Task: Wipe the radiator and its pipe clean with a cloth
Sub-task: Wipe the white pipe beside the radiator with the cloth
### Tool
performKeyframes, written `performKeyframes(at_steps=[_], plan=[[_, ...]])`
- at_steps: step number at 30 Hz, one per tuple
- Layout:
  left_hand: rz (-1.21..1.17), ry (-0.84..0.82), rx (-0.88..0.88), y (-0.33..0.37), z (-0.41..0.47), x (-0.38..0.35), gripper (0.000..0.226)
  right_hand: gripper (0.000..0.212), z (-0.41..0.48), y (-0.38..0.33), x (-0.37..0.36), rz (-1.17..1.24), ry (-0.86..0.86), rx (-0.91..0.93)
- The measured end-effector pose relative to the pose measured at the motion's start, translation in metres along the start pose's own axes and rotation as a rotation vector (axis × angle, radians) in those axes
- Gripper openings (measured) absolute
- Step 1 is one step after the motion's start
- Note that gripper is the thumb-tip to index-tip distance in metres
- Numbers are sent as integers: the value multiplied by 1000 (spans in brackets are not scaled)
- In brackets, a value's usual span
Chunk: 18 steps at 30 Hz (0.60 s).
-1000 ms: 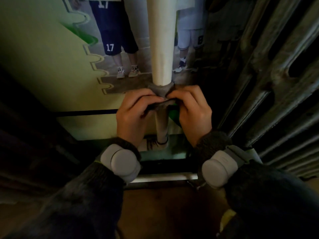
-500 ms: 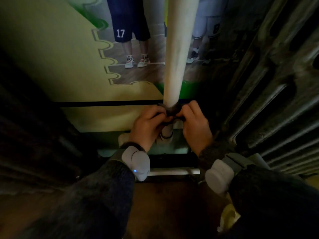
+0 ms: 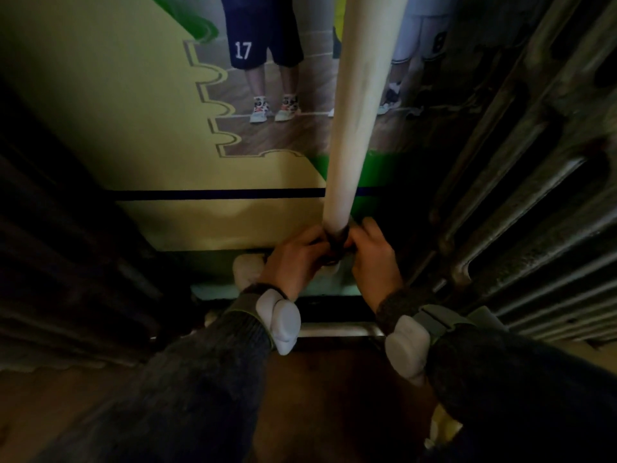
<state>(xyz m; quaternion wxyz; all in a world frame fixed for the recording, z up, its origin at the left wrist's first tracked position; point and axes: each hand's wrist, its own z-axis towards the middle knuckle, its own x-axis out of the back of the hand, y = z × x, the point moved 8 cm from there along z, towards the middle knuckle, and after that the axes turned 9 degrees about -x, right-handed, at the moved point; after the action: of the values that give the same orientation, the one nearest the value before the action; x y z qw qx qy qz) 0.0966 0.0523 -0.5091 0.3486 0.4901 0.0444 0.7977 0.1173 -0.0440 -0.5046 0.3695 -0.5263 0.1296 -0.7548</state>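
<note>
Dark grey cloth, looped round the foot of the cream upright pipe, wants tension: pull both ends taut and saw it side to side, down to the pale collar below. Your left hand and right hand each pinch an end, fingers curled tight. Just right of them stands the dark ribbed metal radiator.

Both hands, left hand and right hand, pinch the dark cloth wrapped round the pale pipe, radiator just right.

Dim, soft pic; edges v. dark, wide-angle warp at sides.
</note>
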Motion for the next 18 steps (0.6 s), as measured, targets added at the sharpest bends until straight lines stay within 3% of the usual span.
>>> performKeyframes(at_steps=[5, 6, 9, 13, 16, 18], plan=[[-32, -211, 135, -18, -9, -28, 68, 22, -3, 18, -16, -76, -171, -131], [-28, -236, 182, -25, -10, -31, 67, 25, -5, 24, -23, -73, -231, -160], [91, -298, 173, -32, -14, -37, 32, 29, -8, 29, -27, -31, -283, -211], [-20, -332, 228, -35, -20, -44, 33, 29, -17, 32, -32, -50, -281, -268], [98, -363, 121, -28, -19, -41, 12, 24, -25, 33, -38, -48, -188, -365], [71, -327, 95, -19, -17, -37, 11, 23, -27, 33, -38, -26, -100, -453]])
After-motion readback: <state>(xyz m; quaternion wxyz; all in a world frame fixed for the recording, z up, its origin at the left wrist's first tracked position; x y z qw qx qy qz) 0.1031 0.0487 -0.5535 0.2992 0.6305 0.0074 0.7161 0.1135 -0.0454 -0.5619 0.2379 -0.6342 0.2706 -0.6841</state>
